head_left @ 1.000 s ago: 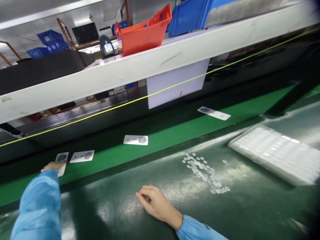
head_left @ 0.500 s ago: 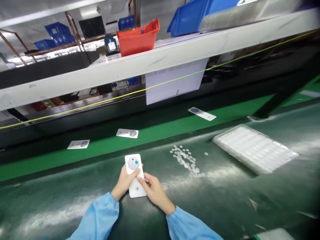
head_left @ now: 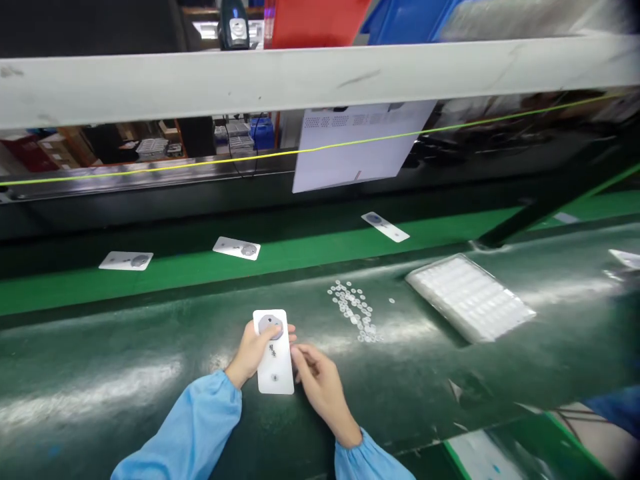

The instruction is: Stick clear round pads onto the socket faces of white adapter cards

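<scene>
My left hand (head_left: 256, 350) grips a white rectangular panel (head_left: 275, 373) with rounded corners, its thumb lying on the grey round area near the top. Small dark characters and a small dark spot show farther down the panel's face. Close to the panel's right edge is my right hand (head_left: 320, 383), fingers curled and thumb tip near the forefinger; what they hold, if anything, is too small to make out. To the right, a loose pile of small clear round discs (head_left: 354, 310) lies on the dark green work surface (head_left: 165, 400).
Three similar white panels (head_left: 237, 248) lie on the bright green belt (head_left: 310, 252) beyond. A plastic-wrapped white pack (head_left: 473, 297) rests at right. Overhead runs a white shelf beam (head_left: 200, 87), with a yellow-green cord (head_left: 270, 155) and a hanging white sheet (head_left: 357, 160) below it.
My left thumb has moved up onto the grey round area, where a blue dot showed before. My right hand has come off the panel's face to its right side. The view has tilted downward and levelled.
</scene>
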Motion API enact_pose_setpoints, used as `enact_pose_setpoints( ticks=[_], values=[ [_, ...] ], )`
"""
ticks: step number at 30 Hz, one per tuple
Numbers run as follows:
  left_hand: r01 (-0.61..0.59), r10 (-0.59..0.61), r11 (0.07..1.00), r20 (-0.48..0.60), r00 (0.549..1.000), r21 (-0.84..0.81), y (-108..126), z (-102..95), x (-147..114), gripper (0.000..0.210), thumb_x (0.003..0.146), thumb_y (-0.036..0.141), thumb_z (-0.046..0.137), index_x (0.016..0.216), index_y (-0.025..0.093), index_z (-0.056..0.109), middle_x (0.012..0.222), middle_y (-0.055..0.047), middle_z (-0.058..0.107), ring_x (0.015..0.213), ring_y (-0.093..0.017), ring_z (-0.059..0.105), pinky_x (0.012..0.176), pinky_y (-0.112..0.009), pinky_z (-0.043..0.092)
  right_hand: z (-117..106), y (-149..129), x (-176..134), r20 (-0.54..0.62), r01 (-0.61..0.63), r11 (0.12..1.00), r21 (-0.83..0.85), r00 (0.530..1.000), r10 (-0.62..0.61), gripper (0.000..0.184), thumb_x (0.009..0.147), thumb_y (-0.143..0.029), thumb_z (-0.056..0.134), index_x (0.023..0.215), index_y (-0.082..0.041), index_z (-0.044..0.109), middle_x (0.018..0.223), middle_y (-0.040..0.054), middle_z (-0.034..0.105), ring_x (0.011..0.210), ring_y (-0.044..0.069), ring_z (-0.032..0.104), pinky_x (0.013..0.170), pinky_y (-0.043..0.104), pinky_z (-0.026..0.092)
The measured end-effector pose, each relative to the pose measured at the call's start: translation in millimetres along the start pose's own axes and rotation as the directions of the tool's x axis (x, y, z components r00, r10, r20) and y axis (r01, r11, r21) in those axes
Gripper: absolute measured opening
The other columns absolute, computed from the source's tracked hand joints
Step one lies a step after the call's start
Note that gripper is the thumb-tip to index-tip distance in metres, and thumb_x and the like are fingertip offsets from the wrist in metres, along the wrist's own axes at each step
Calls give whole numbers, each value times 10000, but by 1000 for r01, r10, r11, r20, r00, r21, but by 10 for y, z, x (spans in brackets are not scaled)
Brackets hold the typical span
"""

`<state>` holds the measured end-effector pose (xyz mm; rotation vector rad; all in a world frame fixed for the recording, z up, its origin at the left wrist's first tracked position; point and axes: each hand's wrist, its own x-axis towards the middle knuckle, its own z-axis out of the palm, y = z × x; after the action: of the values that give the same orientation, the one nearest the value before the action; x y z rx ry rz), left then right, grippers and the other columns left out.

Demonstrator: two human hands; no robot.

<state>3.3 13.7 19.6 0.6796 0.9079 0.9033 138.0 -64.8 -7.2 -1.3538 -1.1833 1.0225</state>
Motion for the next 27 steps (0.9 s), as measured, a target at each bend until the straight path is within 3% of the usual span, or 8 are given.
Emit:
enact_pose_setpoints(
  ticks=[2,4,8,12,18,23,27],
  values=[
    [-11,10,999,17,1000,37,-19,-13,-1,433,671,378,823,973,106,673,962,-182,782,836,-321,767,661,-345,608,-63,-61,6,-144,49,993,-110,988,-65,378,978,-518,559,992,-172,709,843,98,740,682,203,682,550,277,540],
    [-31,28,997,33,999,76,-32,-16,0,409,695,394,794,971,116,675,917,-154,784,790,-303,764,659,-350,607,-107,-157,44,-174,134,962,-238,969,-178,321,992,-456,556,1025,-180,717,911,113,739,737,208,691,578,281,548],
    [-111,108,984,31,994,139,-26,-5,-15,274,739,366,759,861,128,699,829,-86,763,749,-246,733,666,-308,581,-94,-297,164,-28,307,846,-435,935,-354,281,1033,-305,477,1167,-217,708,1019,110,691,831,201,686,641,287,550],
    [-188,189,962,14,982,200,-28,-7,-28,158,755,278,743,803,132,702,735,-22,701,694,-172,651,621,-238,494,-36,-241,229,47,385,683,-621,888,-458,309,1035,-246,458,1203,-241,718,1030,97,649,814,184,665,676,293,545],
    [-217,217,941,30,976,260,-67,-23,-10,141,786,278,706,775,137,702,727,-10,679,700,-160,608,641,-235,454,-49,-155,224,115,421,544,-725,854,-507,329,1035,-222,461,1233,-268,720,1054,87,684,766,167,649,622,280,507],
    [-149,140,949,51,989,279,-26,-69,-60,235,804,284,623,938,153,765,870,-45,747,817,-222,659,716,-279,502,-74,-206,254,136,446,531,-721,842,-522,239,1036,-250,515,1100,-236,745,987,65,738,816,185,681,682,315,456],
    [-141,137,950,32,990,280,5,-97,-96,276,831,310,581,968,185,786,979,-54,766,991,-268,662,866,-310,511,-36,-224,284,117,401,531,-746,865,-489,254,1052,-265,480,991,-208,720,949,67,739,791,179,669,689,321,410]
  ],
)
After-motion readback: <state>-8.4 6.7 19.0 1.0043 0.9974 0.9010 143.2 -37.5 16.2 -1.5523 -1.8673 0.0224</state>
